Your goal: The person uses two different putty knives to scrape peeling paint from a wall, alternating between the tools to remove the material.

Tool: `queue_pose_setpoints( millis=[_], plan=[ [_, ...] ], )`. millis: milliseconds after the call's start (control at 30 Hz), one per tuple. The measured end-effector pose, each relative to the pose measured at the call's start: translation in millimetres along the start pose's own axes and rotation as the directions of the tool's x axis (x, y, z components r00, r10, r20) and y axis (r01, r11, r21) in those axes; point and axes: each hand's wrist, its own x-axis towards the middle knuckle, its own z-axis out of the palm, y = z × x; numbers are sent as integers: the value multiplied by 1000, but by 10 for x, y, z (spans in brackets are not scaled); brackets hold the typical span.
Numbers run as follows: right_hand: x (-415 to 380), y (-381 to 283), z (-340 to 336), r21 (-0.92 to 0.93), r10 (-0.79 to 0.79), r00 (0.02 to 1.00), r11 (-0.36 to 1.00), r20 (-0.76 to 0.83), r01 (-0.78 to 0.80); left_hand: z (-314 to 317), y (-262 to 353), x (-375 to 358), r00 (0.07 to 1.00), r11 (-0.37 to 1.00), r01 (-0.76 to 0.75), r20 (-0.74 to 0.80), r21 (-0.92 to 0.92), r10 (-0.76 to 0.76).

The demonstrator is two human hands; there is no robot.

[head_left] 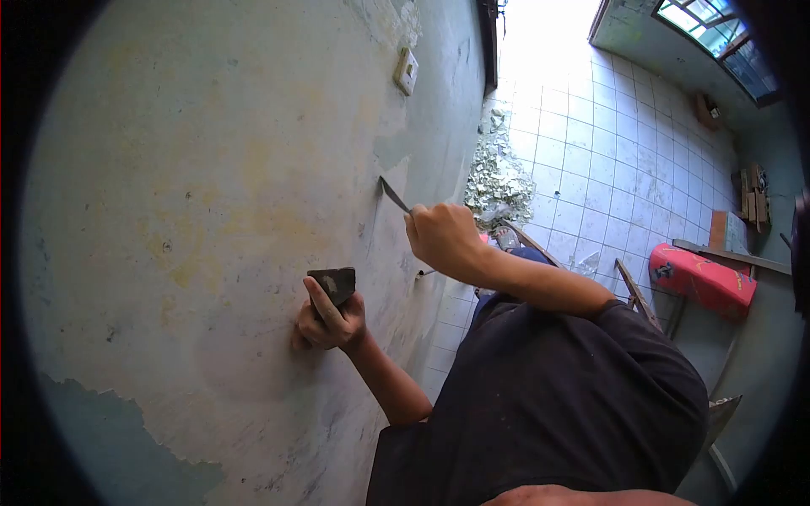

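Note:
My right hand (pixel 445 242) is closed round the handle of a putty knife (pixel 394 196). The narrow metal blade meets the wall (pixel 253 169) at the edge of a patch where the grey-green paint gives way to a pale, yellow-stained surface. Lower down, my left hand (pixel 331 319) is closed on a dark, flat, roughly trapezoid plate (pixel 334 285), one finger laid along its side. That hand is close against the wall; its exact kind of tool cannot be made out. A white light switch (pixel 406 72) is set in the wall above both hands.
Paint flakes (pixel 498 181) lie heaped on the white tiled floor (pixel 591 160) along the wall's foot. A red object (pixel 702 282), wooden pieces (pixel 753 200) and a long board (pixel 730 255) are at the right. A window (pixel 717 38) shows at the top right.

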Motion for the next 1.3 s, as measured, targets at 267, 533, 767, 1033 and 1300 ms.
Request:
queue_pose_setpoints(
  millis=[267,533,767,1033,1300],
  plan=[
    [143,-2,48,-40,7,997,999,73,-4,-41,-7,-15,1000,999,-2,7,-33,2],
    [229,107,145,-73,22,1000,997,19,-20,-56,5,-28,1000,999,2,-2,-33,-2],
    [290,238,100,-64,28,999,998,33,-25,-20,6,-9,1000,999,-1,-16,-33,0],
    [14,-56,-82,-6,-20,998,1000,53,21,-10,-11,6,1000,1000,-2,-2,-25,2],
    [43,-41,-63,-19,-59,998,998,34,60,-21,-8,-5,1000,1000,-18,-12,-14,18]
  ],
)
